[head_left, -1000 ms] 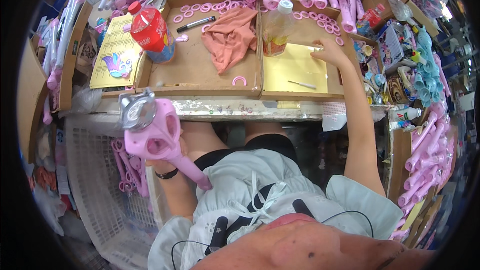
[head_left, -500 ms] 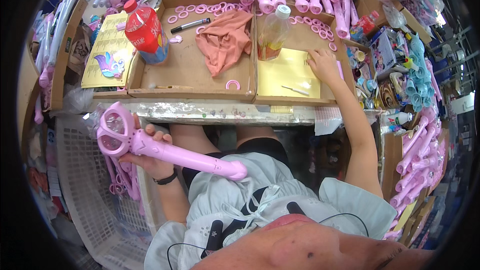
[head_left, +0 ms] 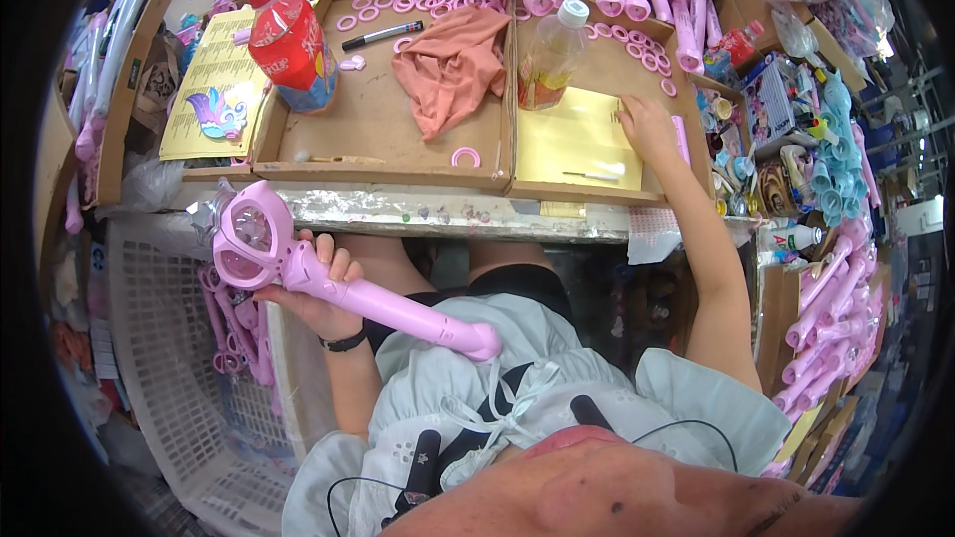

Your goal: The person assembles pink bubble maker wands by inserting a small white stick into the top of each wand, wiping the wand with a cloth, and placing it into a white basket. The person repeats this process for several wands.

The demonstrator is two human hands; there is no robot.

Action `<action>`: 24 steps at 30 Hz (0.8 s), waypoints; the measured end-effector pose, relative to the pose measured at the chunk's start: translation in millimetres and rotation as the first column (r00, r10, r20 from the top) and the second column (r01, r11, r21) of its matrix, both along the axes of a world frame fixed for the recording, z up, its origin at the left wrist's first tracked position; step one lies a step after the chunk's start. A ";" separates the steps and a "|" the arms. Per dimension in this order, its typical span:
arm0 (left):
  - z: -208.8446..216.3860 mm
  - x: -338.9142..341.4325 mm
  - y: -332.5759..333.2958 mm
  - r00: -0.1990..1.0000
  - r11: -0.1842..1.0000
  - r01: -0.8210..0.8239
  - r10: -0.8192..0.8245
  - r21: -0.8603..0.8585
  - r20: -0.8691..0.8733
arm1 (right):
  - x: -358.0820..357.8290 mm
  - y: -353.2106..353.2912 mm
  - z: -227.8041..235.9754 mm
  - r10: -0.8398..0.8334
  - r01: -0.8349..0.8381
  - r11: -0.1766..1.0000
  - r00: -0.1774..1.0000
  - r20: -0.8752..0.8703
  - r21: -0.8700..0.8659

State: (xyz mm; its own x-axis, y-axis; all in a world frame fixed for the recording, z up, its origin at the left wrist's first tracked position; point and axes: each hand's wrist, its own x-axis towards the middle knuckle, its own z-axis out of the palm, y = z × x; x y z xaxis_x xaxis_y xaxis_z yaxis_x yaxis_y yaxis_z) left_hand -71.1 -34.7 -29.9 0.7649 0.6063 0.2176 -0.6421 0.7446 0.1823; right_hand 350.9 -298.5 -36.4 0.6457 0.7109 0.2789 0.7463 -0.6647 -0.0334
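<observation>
My left hand (head_left: 323, 293) is wrapped round a pink toy wand (head_left: 383, 308) with a heart-shaped, see-through head. The wand slants across my lap, its head at the left and its thick rounded end against my shirt. My right hand (head_left: 649, 129) reaches to the upper right part of a yellow sheet (head_left: 577, 154). Its fingers are bent and close together at the paper; anything between the fingertips is too small to make out. On the lower part of the sheet lies a thin pale tool (head_left: 591, 176).
Cardboard trays (head_left: 398, 177) hold pink rings (head_left: 465, 157), an orange cloth (head_left: 453, 70), a black marker (head_left: 368, 42), a red bottle (head_left: 290, 50) and a clear bottle (head_left: 552, 55). Pink wand parts pile up behind and at right. A grey crate (head_left: 169, 358) stands at lower left.
The wand's head has shifted slightly right and nearer the table, with my left fingers moving along. My right hand has moved a little, its fingers drawn closer together on the sheet.
</observation>
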 end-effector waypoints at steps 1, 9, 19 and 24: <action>0.4 0.3 0.2 1.000 1.000 0.002 -0.002 0.001 0.002 | 0.0 0.0 0.3 0.020 -0.021 1.000 0.999 0.043 0.013; 2.9 2.6 -0.6 1.000 1.000 0.019 -0.019 0.016 -0.003 | -3.4 0.9 3.4 0.060 -0.064 0.995 0.997 0.054 0.074; -0.5 3.4 -0.8 0.999 1.000 -0.008 0.008 -0.009 -0.034 | -1.0 -1.2 2.7 0.105 -0.105 0.991 0.994 0.007 0.078; -1.3 3.6 -0.5 0.999 1.000 -0.017 0.017 0.007 -0.032 | -0.8 -0.4 5.1 0.109 -0.102 0.983 0.993 -0.038 0.155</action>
State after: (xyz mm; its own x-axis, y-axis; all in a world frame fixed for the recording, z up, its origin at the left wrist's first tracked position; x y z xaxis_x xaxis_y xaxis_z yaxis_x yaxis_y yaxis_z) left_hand -67.5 -35.2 -31.2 0.7610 0.6179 0.1975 -0.6485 0.7321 0.2083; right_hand 350.1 -298.9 -31.3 0.5841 0.7271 0.3609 0.8072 -0.5669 -0.1644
